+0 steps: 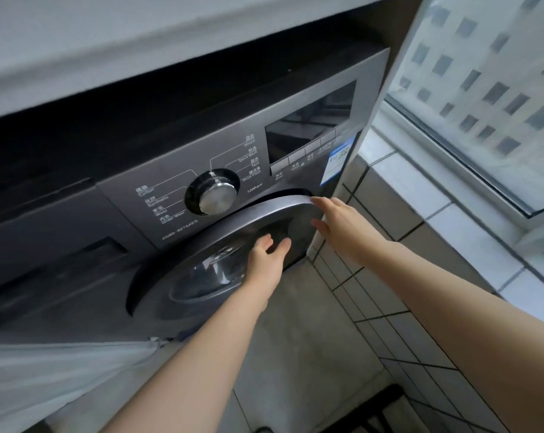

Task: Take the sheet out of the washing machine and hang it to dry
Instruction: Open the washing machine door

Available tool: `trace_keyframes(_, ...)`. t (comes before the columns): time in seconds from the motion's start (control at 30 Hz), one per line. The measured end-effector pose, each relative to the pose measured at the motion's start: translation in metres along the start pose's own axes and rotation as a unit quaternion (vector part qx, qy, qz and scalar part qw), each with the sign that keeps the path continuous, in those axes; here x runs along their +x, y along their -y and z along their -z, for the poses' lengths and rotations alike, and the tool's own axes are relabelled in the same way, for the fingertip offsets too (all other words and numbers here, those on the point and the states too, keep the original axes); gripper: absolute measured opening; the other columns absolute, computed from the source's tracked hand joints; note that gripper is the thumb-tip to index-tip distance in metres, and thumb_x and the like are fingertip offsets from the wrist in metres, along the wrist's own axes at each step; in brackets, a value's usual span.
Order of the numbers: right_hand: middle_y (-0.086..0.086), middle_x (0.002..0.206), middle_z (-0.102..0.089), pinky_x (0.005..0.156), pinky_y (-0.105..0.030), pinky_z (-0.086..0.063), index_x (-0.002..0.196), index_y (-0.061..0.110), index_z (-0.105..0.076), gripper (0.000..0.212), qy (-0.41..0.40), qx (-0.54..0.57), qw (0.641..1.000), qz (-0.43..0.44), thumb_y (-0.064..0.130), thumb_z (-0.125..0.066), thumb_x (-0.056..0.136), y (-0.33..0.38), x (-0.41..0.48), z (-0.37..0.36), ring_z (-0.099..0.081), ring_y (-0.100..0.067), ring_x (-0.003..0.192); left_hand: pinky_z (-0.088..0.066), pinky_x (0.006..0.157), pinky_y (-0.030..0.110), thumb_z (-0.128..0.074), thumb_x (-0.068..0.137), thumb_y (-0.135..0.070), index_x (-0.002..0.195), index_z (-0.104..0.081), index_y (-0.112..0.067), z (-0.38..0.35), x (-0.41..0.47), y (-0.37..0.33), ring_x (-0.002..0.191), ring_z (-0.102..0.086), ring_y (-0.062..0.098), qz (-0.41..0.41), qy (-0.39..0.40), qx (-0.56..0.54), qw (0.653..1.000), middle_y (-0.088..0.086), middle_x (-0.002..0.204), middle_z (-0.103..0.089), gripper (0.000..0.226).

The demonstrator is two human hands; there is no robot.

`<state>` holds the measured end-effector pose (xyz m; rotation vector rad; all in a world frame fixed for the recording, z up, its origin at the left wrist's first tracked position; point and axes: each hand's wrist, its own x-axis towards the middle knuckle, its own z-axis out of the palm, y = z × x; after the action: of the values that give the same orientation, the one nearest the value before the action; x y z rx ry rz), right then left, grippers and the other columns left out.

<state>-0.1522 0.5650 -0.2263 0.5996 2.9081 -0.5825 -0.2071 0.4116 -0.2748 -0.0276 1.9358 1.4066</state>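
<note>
**Ann:** Where is the washer (pixel 114 214)?

**Ben:** It sits under a white desk (pixel 139 42), near the window (pixel 483 73). It is dark grey.

**Ann:** Can the sheet be seen?

**Ben:** No one can tell. The glass in the round door (pixel 208 273) is dark and shiny. What lies behind it does not show.

**Ann:** Is the door open?

**Ben:** A dark gap shows behind its rim at the top right. How far it stands open cannot be told.

**Ann:** What about the person's hands?

**Ben:** The left hand (pixel 266 254) reaches to the right side of the door, at the dark dip there. Its fingers are loose and a bit bent, with the thumb apart. It holds nothing. Whether it touches the door cannot be told.

**Ann:** And the other one?

**Ben:** The right hand (pixel 336 223) is higher up and more to the right. Its fingers are straight and spread. The tips touch the door's silver rim at the top right.

**Ann:** What else is on the washer?

**Ben:** A silver knob (pixel 217 198) sits just above the door, with words around it. A dark screen (pixel 308 126) is up to the right of the knob. A blue and white sticker (pixel 338 160) sits at the screen's lower right corner. A drawer (pixel 46 245) is on the left side.

**Ann:** And around it?

**Ben:** A grey floor (pixel 295 339) lies below the door. A tiled wall (pixel 389 307) runs along the right. A thin pale cloth (pixel 46 379) hangs at the lower left, just beside the washer's bottom edge.
</note>
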Motion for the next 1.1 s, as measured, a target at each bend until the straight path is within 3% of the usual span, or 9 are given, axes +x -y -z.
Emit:
trace_keyframes(0.13,-0.007,0.147,-0.039,0.099,-0.033,-0.039,0.149,0.019,-0.027,0.056,0.003,0.038,0.999,0.019,0.018,-0.048,0.098,-0.006,0.018,-0.01,-0.048,-0.028,0.125,-0.033,0.114,0.044,-0.063,0.089,-0.042,0.149,-0.031,-0.018,-0.012,0.017,-0.002,0.137,-0.037,0.014,0.024,0.009,-0.067,0.997,-0.004,0.153,-0.035,0.072)
trace_keyframes(0.3,-0.005,0.147,-0.04,0.099,-0.031,-0.039,0.148,0.02,-0.03,0.057,-0.003,0.051,0.998,0.042,0.014,-0.05,0.095,-0.01,0.031,-0.016,-0.048,-0.027,0.126,-0.031,0.114,0.044,-0.068,0.081,-0.054,0.15,-0.027,-0.021,-0.022,0.027,-0.008,0.139,-0.034,0.012,0.037,0.023,-0.111,0.993,-0.01,0.154,-0.032,0.087)
trace_keyframes(0.43,-0.009,0.134,-0.052,0.096,-0.034,-0.042,0.14,0.014,-0.044,0.044,-0.037,0.067,0.996,0.042,0.018,-0.051,0.097,-0.011,0.038,-0.017,-0.054,-0.03,0.118,-0.033,0.113,0.042,-0.068,0.07,-0.067,0.14,-0.045,-0.025,-0.029,0.027,-0.018,0.13,-0.043,0.011,0.037,0.029,-0.131,0.99,-0.012,0.141,-0.049,0.085)
trace_keyframes(0.53,-0.011,0.128,-0.055,0.094,-0.038,-0.045,0.137,0.012,-0.048,0.04,-0.04,0.067,0.996,0.047,0.023,-0.048,0.099,-0.012,0.039,-0.017,-0.056,-0.031,0.113,-0.036,0.102,0.034,-0.061,0.057,-0.081,0.135,-0.05,-0.032,-0.034,0.024,-0.023,0.124,-0.046,0.012,0.061,0.019,-0.14,0.988,-0.016,0.134,-0.051,0.093)
trace_keyframes(0.73,-0.011,0.118,-0.057,0.089,-0.038,-0.045,0.129,0.012,-0.056,0.035,-0.032,0.07,0.996,0.051,0.026,-0.051,0.097,-0.019,0.031,-0.015,-0.057,-0.031,0.105,-0.035,0.09,0.027,-0.05,0.085,-0.066,0.125,-0.056,-0.035,-0.046,0.01,-0.023,0.111,-0.05,0.009,0.049,-0.008,-0.126,0.991,-0.016,0.115,-0.052,0.05)
trace_keyframes(0.87,-0.002,0.102,-0.053,0.081,-0.032,-0.044,0.125,0.017,-0.059,0.034,-0.025,0.077,0.996,0.037,0.032,-0.055,0.095,-0.028,0.009,-0.015,-0.058,-0.027,0.096,-0.035,0.089,0.023,-0.053,0.089,-0.058,0.128,-0.058,-0.025,-0.054,-0.012,-0.014,0.112,-0.054,0.009,0.042,-0.021,-0.126,0.991,-0.012,0.119,-0.059,0.052)
trace_keyframes(0.93,0.001,0.094,-0.048,0.08,-0.032,-0.044,0.124,0.02,-0.061,0.035,-0.016,0.076,0.996,0.033,0.035,-0.058,0.093,-0.033,-0.006,-0.014,-0.058,-0.026,0.092,-0.035,0.088,0.021,-0.054,0.09,-0.055,0.129,-0.057,-0.023,-0.058,-0.026,-0.007,0.103,-0.055,0.004,0.037,-0.018,-0.126,0.991,-0.01,0.12,-0.061,0.05)
trace_keyframes(1.03,-0.001,0.095,-0.05,0.078,-0.029,-0.043,0.121,0.02,-0.063,0.036,0.007,0.081,0.996,0.024,0.038,-0.061,0.09,-0.038,-0.032,-0.013,-0.058,-0.025,0.09,-0.034,0.085,0.021,-0.056,0.09,-0.054,0.127,-0.056,-0.022,-0.064,-0.051,0.007,0.083,-0.049,-0.009,0.035,-0.03,-0.127,0.991,-0.016,0.106,-0.06,0.049)
trace_keyframes(1.1,-0.001,0.097,-0.053,0.076,-0.026,-0.04,0.119,0.019,-0.064,0.037,0.031,0.099,0.995,0.006,0.038,-0.065,0.087,-0.04,-0.05,-0.012,-0.058,-0.021,0.089,-0.035,0.084,0.023,-0.058,0.088,-0.055,0.123,-0.056,-0.021,-0.068,-0.069,0.017,0.08,-0.046,-0.012,0.046,-0.039,-0.131,0.99,-0.023,0.094,-0.057,0.049)
